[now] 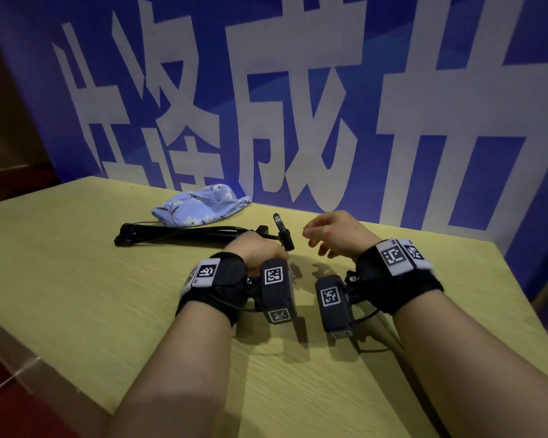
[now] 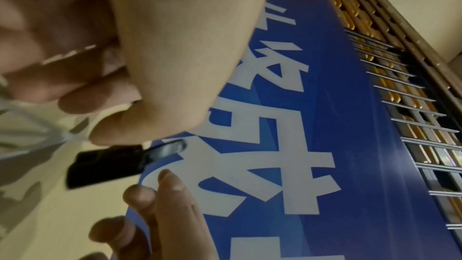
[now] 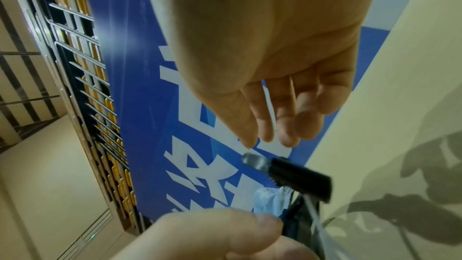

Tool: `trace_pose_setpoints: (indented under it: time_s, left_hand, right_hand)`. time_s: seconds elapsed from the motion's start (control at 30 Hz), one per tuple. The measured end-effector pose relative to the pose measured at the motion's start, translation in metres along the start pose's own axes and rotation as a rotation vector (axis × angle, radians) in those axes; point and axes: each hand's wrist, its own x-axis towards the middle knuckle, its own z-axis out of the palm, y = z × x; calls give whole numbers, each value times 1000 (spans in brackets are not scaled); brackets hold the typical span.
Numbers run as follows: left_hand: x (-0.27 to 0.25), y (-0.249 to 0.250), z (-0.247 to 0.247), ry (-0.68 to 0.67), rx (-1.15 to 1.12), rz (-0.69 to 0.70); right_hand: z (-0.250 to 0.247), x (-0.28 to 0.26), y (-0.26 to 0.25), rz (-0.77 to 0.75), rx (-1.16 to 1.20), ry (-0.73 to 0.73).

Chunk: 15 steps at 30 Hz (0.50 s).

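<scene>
A black folded frame of thin rods [image 1: 184, 233], like an umbrella's, lies on the yellow-green table [image 1: 76, 263]. Its short black handle [image 1: 285, 237] with a loop at the tip sticks up between my hands. My left hand [image 1: 260, 248] is curled round the thin shaft just below that handle. In the left wrist view the handle [image 2: 107, 165] shows past the curled left hand [image 2: 150, 46]. My right hand [image 1: 329, 235] hovers just right of the handle, fingers loosely bent and holding nothing. In the right wrist view its fingertips [image 3: 287, 133] hang close above the handle [image 3: 300, 177], apart from it.
A light blue flowered cloth pouch [image 1: 200, 203] lies behind the frame, near the table's far edge. A blue banner with large white characters [image 1: 298, 90] stands upright right behind the table. The table's left edge drops to a dark red floor [image 1: 13, 406].
</scene>
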Motion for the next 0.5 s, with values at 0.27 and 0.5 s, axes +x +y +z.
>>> trace_pose_setpoints:
  time_s: [0.27,0.5]
  left_hand:
    - [11,-36,-71,253,-279,-3]
    - [55,-59,-139,455,-675,81]
  right_hand:
    - [31,18,-51,-17,-22,37]
    - [71,54,-83,-68,-173,54]
